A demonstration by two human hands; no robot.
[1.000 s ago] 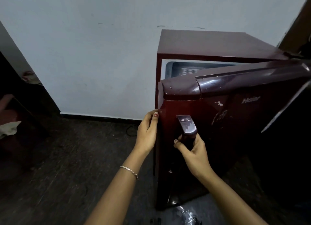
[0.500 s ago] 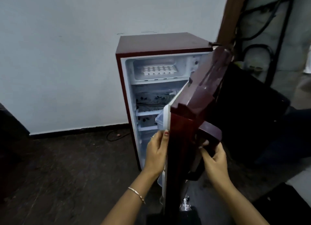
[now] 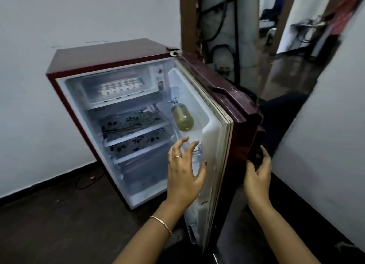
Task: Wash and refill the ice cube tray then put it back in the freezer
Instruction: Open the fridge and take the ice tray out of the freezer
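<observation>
Lying in the freezer compartment [image 3: 92, 99] at the top of a small maroon fridge [image 3: 110, 52]: one ice cube tray [image 3: 119, 86], white and rectangular. Its grid of small cells faces up and its long side is toward the opening. The contents of the cells cannot be made out. The compartment walls around it look pale and frosted.

Fridge door [image 3: 243, 113]: swung wide on right-side hinges, with the white inner liner facing the camera and the maroon outer face turned away. One bottle [image 3: 182, 116] of yellowish liquid stands in the upper door rack. Below the freezer compartment sit two shelves [image 3: 134, 125] with a dark floral print.

Left hand [image 3: 183, 172]: raised in front of the lower door rack, back of the hand to the camera. The fingers are spread and nearly straight, gripping nothing. The thumb tip lies close to the liner; contact is uncertain. There is a ring [image 3: 176, 157] on one finger and a thin bracelet [image 3: 161, 224] on the wrist. The forearm reaches in from below.

Right hand [image 3: 256, 176]: beyond the door edge, at the outer face by the dark handle [image 3: 254, 151]. The fingers are extended upward and loose, curled round nothing. Whether they touch the handle cannot be told.

Surroundings: pale wall [image 3: 59, 16] behind, dark floor [image 3: 59, 224], and a cable [image 3: 87, 181] on the floor left of the fridge.
</observation>
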